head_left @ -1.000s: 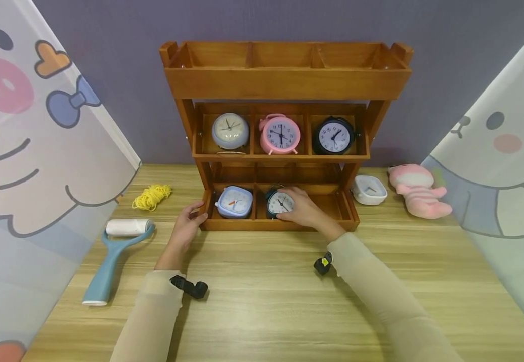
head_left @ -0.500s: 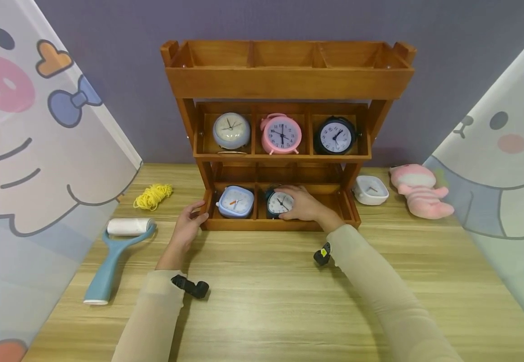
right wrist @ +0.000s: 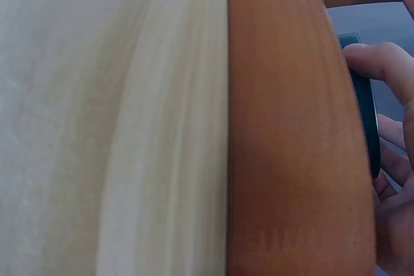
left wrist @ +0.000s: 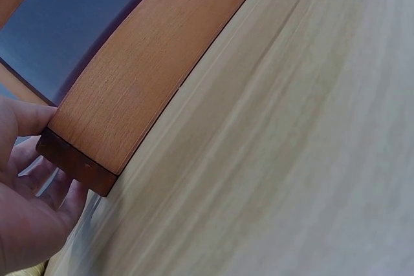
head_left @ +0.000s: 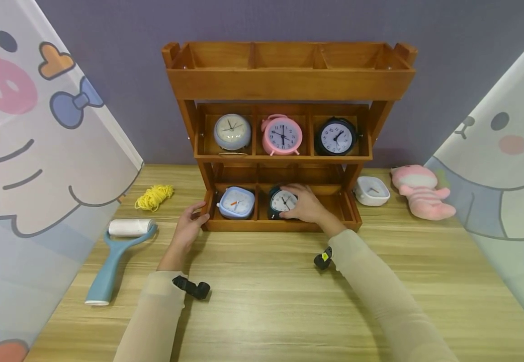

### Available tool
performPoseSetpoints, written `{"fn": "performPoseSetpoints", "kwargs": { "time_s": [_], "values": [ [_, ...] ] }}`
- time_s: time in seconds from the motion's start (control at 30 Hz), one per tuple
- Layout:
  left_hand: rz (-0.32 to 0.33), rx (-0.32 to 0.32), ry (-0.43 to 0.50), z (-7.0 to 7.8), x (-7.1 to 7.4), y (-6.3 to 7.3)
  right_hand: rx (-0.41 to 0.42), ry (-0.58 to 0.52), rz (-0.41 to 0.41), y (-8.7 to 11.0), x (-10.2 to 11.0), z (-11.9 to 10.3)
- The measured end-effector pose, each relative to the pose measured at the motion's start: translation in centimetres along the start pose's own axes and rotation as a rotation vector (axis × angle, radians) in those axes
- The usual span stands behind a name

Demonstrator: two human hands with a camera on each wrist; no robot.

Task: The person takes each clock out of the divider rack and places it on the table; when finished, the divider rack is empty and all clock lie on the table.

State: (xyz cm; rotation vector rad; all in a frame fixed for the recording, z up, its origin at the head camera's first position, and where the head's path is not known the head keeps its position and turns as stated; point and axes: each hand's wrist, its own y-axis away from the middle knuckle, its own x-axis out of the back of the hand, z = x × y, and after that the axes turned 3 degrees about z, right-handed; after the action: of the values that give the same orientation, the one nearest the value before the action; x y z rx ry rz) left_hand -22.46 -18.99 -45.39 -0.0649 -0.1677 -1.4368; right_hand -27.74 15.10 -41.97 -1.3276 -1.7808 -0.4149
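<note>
In the head view, my right hand (head_left: 304,205) grips a dark green alarm clock (head_left: 274,210) with a white face, in the middle compartment of the wooden rack's bottom tier. The right wrist view shows the thumb on the rim of the clock (right wrist: 369,105), partly hidden behind the front board. My left hand (head_left: 188,229) holds the lower left corner of the rack (head_left: 284,85). In the left wrist view its thumb (left wrist: 32,117) lies at the board's upper corner, fingers along the end. A light blue square clock (head_left: 236,202) sits in the bottom left compartment.
On the middle tier stand a grey clock (head_left: 232,131), a pink clock (head_left: 282,134) and a black clock (head_left: 336,137). Right of the rack lie a white clock (head_left: 371,191) and a pink plush toy (head_left: 422,193). Yellow string (head_left: 154,197) and a lint roller (head_left: 112,261) lie left.
The dark green clock has shifted slightly right in its compartment, and its face has turned a little, with my right hand still gripping it. My left hand stays at the rack's corner.
</note>
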Motion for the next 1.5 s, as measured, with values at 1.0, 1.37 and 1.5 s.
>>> {"fn": "performPoseSetpoints", "kwargs": {
  "time_s": [1.0, 1.37, 1.5],
  "values": [
    [-0.029, 0.033, 0.027, -0.3, 0.3, -0.2, -0.037, 0.053, 0.013, 7.6, 10.1, -0.5],
    [-0.055, 0.05, 0.026, 1.8, 0.2, 1.0, -0.089, 0.1, 0.089, 12.6, 15.8, 5.1],
    [-0.05, 0.057, 0.02, 2.0, 0.2, 1.0, -0.128, 0.106, 0.09, 13.8, 17.0, 7.1]
  ]
}}
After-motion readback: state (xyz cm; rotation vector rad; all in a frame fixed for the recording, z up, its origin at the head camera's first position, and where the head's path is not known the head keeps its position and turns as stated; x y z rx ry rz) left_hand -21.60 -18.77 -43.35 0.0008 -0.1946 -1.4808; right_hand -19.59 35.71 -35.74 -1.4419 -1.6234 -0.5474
